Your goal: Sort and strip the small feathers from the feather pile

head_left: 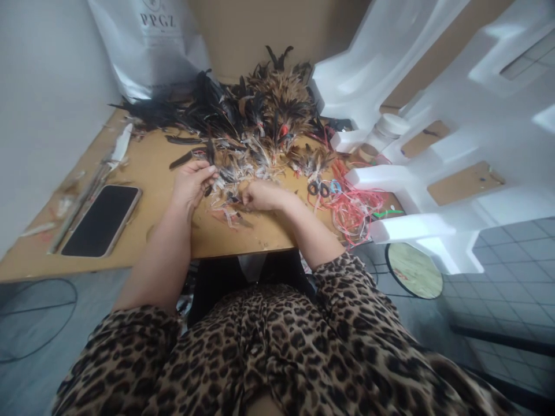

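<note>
My left hand is above the table's middle, its thumb and fingers pinched on a dark feather that points upward. To its right, my right hand is closed, its fingertips down in the small loose feathers; what it grips, if anything, is hidden. Behind both hands lie a heap of long black feathers and a pile of brown feathers with red bits among them.
A phone lies on the table at the left, beside a thin rod. Tangled pink string, scissors and white foam pieces are at the right. A silver bag stands at the back.
</note>
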Tool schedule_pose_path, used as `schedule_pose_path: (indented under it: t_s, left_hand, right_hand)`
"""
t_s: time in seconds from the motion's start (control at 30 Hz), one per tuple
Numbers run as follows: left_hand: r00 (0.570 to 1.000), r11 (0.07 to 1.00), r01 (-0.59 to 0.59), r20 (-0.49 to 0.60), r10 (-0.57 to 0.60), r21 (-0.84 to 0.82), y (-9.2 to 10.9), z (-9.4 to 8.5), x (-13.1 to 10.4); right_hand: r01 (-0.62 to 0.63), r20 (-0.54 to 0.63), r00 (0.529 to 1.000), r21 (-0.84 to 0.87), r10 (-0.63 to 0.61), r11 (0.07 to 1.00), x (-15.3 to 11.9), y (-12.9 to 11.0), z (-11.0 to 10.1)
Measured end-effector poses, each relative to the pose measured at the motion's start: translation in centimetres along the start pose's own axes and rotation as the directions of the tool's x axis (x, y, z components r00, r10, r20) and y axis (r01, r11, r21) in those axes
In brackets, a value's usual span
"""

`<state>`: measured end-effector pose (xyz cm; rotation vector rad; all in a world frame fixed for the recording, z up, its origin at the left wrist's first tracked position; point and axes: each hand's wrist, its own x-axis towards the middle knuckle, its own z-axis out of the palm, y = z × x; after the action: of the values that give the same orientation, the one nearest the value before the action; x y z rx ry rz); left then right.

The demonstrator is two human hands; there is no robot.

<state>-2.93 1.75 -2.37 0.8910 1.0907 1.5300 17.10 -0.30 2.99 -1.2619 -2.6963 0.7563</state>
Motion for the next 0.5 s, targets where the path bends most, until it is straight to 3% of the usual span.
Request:
schedule_pose_path:
  t_s: [0.13, 0.3, 0.5]
  left_hand:
    - [1.0, 1.0, -0.008, 0.007, 0.008, -0.006, 0.1, 0.0, 0.0]
    - [1.0, 1.0, 0.013, 0.027, -0.012, -0.022, 0.3, 0.1, -0.2]
    - [0.993, 0.998, 0.06, 0.105, -0.058, -0.013, 0.3, 0.3, -0.5]
  right_hand:
    - [0.064, -0.047, 0.997, 0.267, -0.054, 0.961, -0.1, 0.9, -1.5]
    - [0.12, -0.184, 0.983, 0.645, 0.001, 0.755, 1.7, 1.5, -3.0]
    - [0.162, -0.241, 0.963, 0.873, 0.118, 0.46, 6.3, 1.2, -0.7]
